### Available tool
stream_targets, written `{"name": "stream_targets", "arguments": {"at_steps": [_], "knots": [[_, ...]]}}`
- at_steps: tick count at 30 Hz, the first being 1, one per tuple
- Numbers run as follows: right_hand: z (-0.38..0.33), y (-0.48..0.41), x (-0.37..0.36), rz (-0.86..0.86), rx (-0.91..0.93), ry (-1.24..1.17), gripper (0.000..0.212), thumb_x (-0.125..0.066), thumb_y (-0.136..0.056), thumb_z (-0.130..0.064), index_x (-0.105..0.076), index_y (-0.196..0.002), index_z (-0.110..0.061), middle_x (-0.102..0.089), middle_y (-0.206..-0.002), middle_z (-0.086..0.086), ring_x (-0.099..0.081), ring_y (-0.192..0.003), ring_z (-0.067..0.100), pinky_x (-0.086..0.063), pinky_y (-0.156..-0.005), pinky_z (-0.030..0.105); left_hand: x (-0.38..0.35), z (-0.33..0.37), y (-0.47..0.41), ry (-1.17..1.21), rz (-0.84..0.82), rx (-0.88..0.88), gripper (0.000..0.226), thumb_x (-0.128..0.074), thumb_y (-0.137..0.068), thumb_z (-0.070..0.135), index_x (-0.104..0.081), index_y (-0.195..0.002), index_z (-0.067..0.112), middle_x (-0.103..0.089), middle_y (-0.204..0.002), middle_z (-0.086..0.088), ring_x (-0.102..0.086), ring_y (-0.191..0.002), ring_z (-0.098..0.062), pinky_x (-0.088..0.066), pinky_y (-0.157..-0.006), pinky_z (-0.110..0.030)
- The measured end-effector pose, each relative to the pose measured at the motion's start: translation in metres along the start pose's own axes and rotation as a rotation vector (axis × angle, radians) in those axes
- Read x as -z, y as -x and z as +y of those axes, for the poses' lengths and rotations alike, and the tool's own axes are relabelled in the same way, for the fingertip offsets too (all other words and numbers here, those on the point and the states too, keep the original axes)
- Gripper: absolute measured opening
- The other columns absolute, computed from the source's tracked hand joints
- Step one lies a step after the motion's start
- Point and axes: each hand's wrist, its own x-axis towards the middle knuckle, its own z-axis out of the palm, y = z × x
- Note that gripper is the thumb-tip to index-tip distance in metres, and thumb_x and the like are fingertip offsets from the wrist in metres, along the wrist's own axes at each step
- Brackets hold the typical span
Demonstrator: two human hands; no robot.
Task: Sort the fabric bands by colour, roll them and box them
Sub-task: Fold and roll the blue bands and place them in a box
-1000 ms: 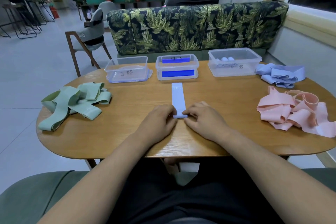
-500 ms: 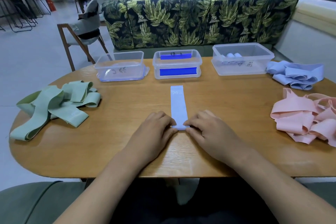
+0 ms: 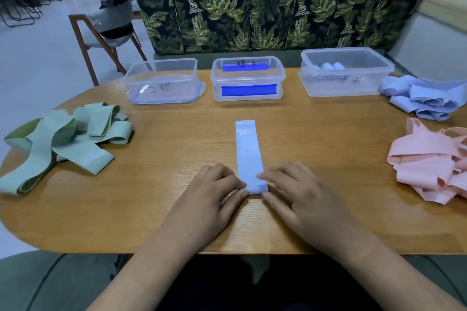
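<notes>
A pale blue band marked "20 LB" lies flat on the wooden table, running away from me. Its near end is turned up into a small roll. My left hand pinches that roll from the left and my right hand pinches it from the right. Loose green bands are heaped at the left, pink bands at the right, blue bands at the far right. The right box holds a few rolled blue bands.
Three clear plastic boxes stand in a row at the table's far edge: the left box, the middle box with blue labels, and the right one. Behind them is a leaf-patterned sofa. A wooden chair stands back left.
The camera has tilted down and moved closer. Both hands stay at the band's near end, where the fold has grown into a small roll.
</notes>
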Motion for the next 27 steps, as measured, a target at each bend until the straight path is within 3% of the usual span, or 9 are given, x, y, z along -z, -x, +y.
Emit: {"name": "stream_targets", "arguments": {"at_steps": [4,10,15,27], "knots": [[0.002,-0.001,0.001,-0.012,0.090,-0.019,0.011,-0.066,-0.103,-0.016,-0.071,-0.110,-0.023,-0.063,-0.111,-0.014,-0.049,-0.103,0.005,-0.044,-0.095,0.026,0.000,0.000,-0.002,0.016,-0.011,0.010,0.027,-0.055,-0.105,0.046,-0.075,-0.110,0.029,-0.064,-0.110,0.017,-0.056,-0.106,-0.011,-0.042,-0.096,-0.025],[0.004,-0.002,-0.002,0.026,0.049,0.012,0.018,-0.067,-0.100,-0.019,-0.075,-0.115,-0.026,-0.068,-0.114,-0.016,-0.056,-0.104,0.012,-0.050,-0.094,0.033,0.001,0.000,-0.004,0.040,-0.017,0.070,0.029,-0.059,-0.106,0.044,-0.066,-0.130,0.030,-0.064,-0.113,0.019,-0.056,-0.111,-0.010,-0.046,-0.099,-0.032],[0.006,-0.004,-0.004,0.021,0.029,0.003,0.021,-0.061,-0.102,-0.021,-0.076,-0.116,-0.026,-0.068,-0.113,-0.015,-0.057,-0.102,0.016,-0.051,-0.090,0.038,0.001,0.003,-0.004,0.018,-0.026,0.063,0.029,-0.062,-0.104,0.041,-0.062,-0.131,0.030,-0.063,-0.114,0.018,-0.056,-0.110,-0.011,-0.049,-0.097,-0.037],[0.010,-0.018,-0.003,-0.103,-0.060,0.028,0.034,-0.045,-0.106,-0.035,-0.072,-0.126,-0.035,-0.059,-0.109,-0.022,-0.049,-0.102,0.008,-0.051,-0.088,0.039,0.006,0.000,-0.008,0.168,-0.051,0.196,0.040,-0.078,-0.093,0.034,-0.060,-0.127,0.041,-0.065,-0.113,0.034,-0.052,-0.120,0.002,-0.041,-0.097,-0.014]]}}
